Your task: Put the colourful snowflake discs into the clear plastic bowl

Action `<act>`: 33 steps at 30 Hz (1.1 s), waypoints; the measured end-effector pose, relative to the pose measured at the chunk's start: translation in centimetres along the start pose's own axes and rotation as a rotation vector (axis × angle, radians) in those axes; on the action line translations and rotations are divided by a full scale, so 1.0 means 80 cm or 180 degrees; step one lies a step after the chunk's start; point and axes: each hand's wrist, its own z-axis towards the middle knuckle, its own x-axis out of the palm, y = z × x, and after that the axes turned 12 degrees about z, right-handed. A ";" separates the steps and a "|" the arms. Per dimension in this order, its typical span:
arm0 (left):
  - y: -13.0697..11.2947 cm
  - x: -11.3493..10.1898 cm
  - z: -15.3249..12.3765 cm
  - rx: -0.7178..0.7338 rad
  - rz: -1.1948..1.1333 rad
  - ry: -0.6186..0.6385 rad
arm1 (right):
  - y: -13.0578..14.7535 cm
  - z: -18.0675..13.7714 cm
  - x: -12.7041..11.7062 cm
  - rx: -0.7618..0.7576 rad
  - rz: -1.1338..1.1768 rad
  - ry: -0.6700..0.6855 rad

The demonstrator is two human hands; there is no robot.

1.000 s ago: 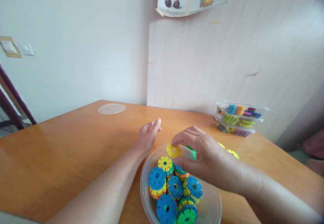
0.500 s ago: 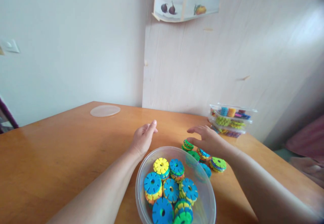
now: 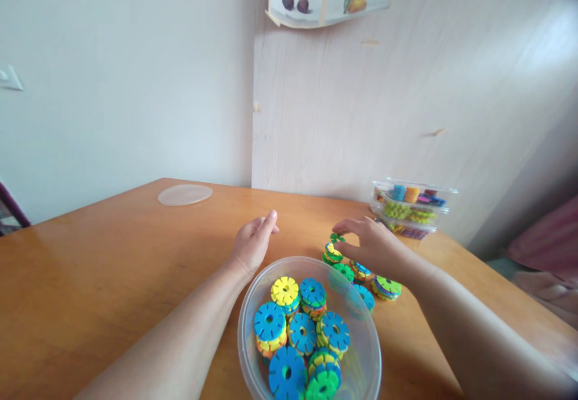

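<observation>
My right hand (image 3: pixel 368 240) is over the far end of a group of slotted plastic discs. Between its thumb and fingertips is a green slotted disc (image 3: pixel 336 238), just above a stack with a yellow disc (image 3: pixel 333 249) on top. My left hand (image 3: pixel 255 240) hovers beyond the tub's left rim, thumb up and fingers curled inward; anything inside it is hidden. Close to me stands a round clear plastic tub (image 3: pixel 366 352) holding several stacks of slotted discs, topped with blue (image 3: pixel 301 332), yellow (image 3: pixel 285 291) and green.
More disc stacks (image 3: pixel 386 287) stand right of the tub. A round translucent lid (image 3: pixel 185 194) lies at the table's far left. Stacked clear boxes (image 3: pixel 413 210) of colourful pieces stand at the back right, near the wall. The wooden table (image 3: pixel 135 267) ends at the wall.
My right hand has lifted the green disc off its stack, baring a yellow one beneath. The left hand keeps its pose. The view has shifted slightly.
</observation>
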 end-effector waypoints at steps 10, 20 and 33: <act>-0.001 -0.002 0.001 0.0046 0.0050 0.0037 | 0.079 -0.035 -0.021 -0.0887 0.0528 0.0396; 0.000 0.000 0.001 -0.0050 -0.0034 0.0017 | -0.013 -0.001 0.011 0.0132 -0.0299 0.0299; 0.000 -0.001 0.001 -0.0030 0.0031 0.0041 | -0.008 -0.001 0.004 0.0173 0.0017 0.0274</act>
